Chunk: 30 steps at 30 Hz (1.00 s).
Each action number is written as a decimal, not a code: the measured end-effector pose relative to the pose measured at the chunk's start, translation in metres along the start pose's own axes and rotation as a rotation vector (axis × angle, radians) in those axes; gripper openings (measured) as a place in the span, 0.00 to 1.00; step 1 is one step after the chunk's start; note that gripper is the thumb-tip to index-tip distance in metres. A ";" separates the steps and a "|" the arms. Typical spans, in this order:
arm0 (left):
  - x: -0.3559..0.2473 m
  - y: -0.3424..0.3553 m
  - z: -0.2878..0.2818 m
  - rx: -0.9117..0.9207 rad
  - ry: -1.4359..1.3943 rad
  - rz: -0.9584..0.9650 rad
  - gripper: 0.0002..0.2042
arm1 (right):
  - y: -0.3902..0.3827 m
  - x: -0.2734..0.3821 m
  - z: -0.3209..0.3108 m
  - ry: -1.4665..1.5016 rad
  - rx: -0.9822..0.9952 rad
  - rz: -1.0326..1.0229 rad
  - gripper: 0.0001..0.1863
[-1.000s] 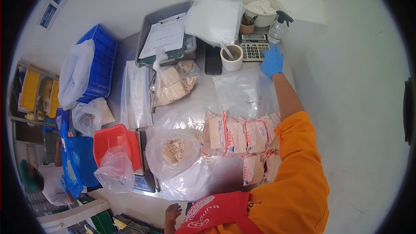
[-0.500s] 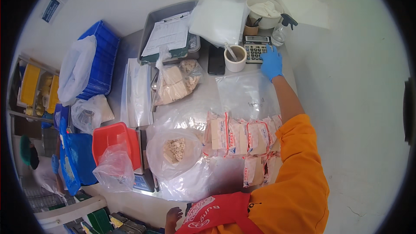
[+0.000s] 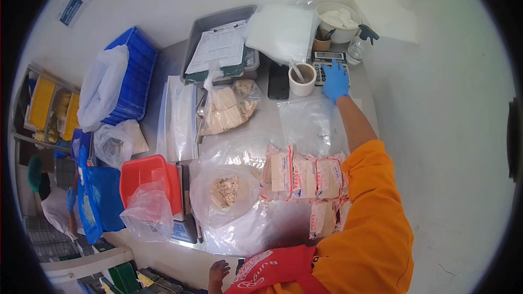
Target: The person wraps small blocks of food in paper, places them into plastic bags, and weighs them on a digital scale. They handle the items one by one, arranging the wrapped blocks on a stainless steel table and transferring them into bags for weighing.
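My right hand [image 3: 336, 83], in a blue glove, lies over a calculator [image 3: 344, 71] at the back right of the table. Its fingers are spread on the keys and hold nothing. Low in the picture, my left hand [image 3: 219, 270] hangs before the table's front edge, loosely bent with its fingers apart and nothing visible in it. Close to the calculator are a white cup [image 3: 302, 88] with a utensil inside and a black phone [image 3: 278, 81]. Printed yeast packets [image 3: 305, 177] lie beneath my right arm. Beside them an opened clear bag [image 3: 210, 177] contains pale crumbly chunks [image 3: 227, 189].
A red tub [image 3: 173, 171] stands by a scale [image 3: 185, 228]. Behind are a tied bag of pale blocks [image 3: 220, 111], a grey tray [image 3: 190, 57] with a clipboard [image 3: 218, 49], a blue crate [image 3: 133, 87] and a spray bottle [image 3: 357, 50]. Another person [image 3: 57, 207] works far left.
My right hand has shifted slightly over the calculator, and its fingers have moved across the keys. The whole view has shifted slightly. My left hand stays low by the table.
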<state>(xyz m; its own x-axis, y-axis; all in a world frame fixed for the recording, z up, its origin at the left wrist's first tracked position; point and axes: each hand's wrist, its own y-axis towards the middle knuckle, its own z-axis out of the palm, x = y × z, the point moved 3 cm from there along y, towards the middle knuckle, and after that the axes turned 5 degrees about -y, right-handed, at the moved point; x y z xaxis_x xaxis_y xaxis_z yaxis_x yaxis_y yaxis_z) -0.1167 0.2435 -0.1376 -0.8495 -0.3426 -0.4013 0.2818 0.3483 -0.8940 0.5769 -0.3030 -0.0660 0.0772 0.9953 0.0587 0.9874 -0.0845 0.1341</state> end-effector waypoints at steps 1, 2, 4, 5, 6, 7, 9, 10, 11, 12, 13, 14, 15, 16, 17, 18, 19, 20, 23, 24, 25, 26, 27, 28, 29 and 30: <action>0.002 -0.001 0.001 -0.010 0.005 -0.006 0.19 | -0.007 0.001 0.002 0.023 -0.025 -0.001 0.33; 0.005 -0.002 0.002 -0.020 0.010 -0.012 0.19 | -0.009 0.002 0.002 0.046 -0.051 -0.002 0.36; 0.007 -0.004 0.000 -0.037 0.021 -0.024 0.19 | -0.010 -0.001 0.006 0.054 -0.077 -0.010 0.34; 0.009 -0.005 -0.001 -0.042 0.019 -0.030 0.19 | -0.010 -0.002 0.008 0.057 -0.090 -0.014 0.33; 0.010 -0.006 -0.003 -0.052 0.014 -0.031 0.18 | -0.009 0.001 0.005 0.039 -0.082 -0.031 0.32; 0.012 -0.007 -0.005 -0.054 0.005 -0.044 0.18 | -0.006 0.004 0.003 0.020 -0.075 -0.049 0.32; 0.016 -0.007 -0.011 -0.058 -0.011 -0.070 0.18 | -0.005 0.011 -0.001 -0.025 -0.052 -0.080 0.30; 0.016 -0.006 -0.015 -0.003 -0.035 -0.053 0.18 | -0.006 0.015 -0.001 -0.051 -0.036 -0.094 0.29; 0.015 -0.004 -0.020 0.053 -0.058 -0.036 0.18 | -0.007 0.018 -0.002 -0.077 -0.020 -0.107 0.28; 0.010 -0.004 -0.020 0.114 -0.076 -0.018 0.18 | -0.006 0.015 0.000 -0.068 -0.006 -0.090 0.27; 0.008 -0.003 -0.021 0.055 -0.058 -0.013 0.18 | -0.003 0.014 0.002 -0.059 0.008 -0.072 0.26; 0.006 -0.001 -0.021 -0.003 -0.038 -0.008 0.18 | -0.002 0.010 0.003 -0.050 0.023 -0.052 0.26; 0.006 0.000 -0.022 -0.063 -0.026 0.000 0.18 | -0.003 0.012 -0.001 -0.055 0.044 -0.063 0.26; 0.004 0.002 -0.024 -0.054 -0.051 0.004 0.18 | -0.004 0.013 -0.006 -0.061 0.065 -0.073 0.26; 0.000 0.005 -0.027 -0.044 -0.074 0.008 0.18 | -0.006 0.014 -0.010 -0.066 0.086 -0.080 0.27; 0.000 0.007 -0.027 -0.033 -0.104 0.013 0.18 | -0.010 0.015 -0.014 -0.031 0.059 -0.081 0.27; -0.001 0.008 -0.029 -0.048 -0.073 0.032 0.17 | -0.019 0.016 -0.018 0.004 0.032 -0.082 0.28; -0.003 0.011 -0.031 -0.064 -0.041 0.050 0.17 | -0.029 0.016 -0.021 0.040 0.006 -0.082 0.29; -0.018 0.022 -0.035 0.026 0.220 0.176 0.15 | -0.057 -0.004 -0.027 0.140 -0.090 -0.102 0.32; -0.014 0.025 -0.039 0.061 0.316 0.213 0.15 | -0.073 -0.005 -0.034 0.184 -0.075 -0.128 0.32; -0.014 0.034 -0.043 0.224 0.606 0.377 0.16 | -0.090 -0.004 -0.042 0.234 -0.047 -0.162 0.32; -0.020 0.039 -0.044 0.394 0.899 0.532 0.17 | -0.105 -0.014 -0.046 0.242 -0.066 -0.232 0.31; -0.056 0.014 -0.015 0.407 0.642 0.287 0.19 | -0.127 -0.031 -0.045 0.240 -0.083 -0.279 0.29; -0.097 -0.029 0.009 0.465 0.680 0.337 0.15 | -0.148 -0.032 -0.055 0.321 -0.015 -0.293 0.27; -0.110 -0.042 0.013 0.522 0.608 0.377 0.14 | -0.165 -0.019 -0.078 0.408 0.050 -0.312 0.25; -0.144 -0.077 0.031 0.583 0.610 0.457 0.13 | -0.184 -0.003 -0.098 0.462 0.082 -0.327 0.24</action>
<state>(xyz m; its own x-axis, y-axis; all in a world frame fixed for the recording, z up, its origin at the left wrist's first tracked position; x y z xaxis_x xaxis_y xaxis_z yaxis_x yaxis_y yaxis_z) -0.0022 0.2390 -0.0167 -0.6422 0.2898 -0.7096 0.6810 -0.2093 -0.7017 0.3818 -0.2952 0.0064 -0.2846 0.8432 0.4561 0.9586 0.2467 0.1420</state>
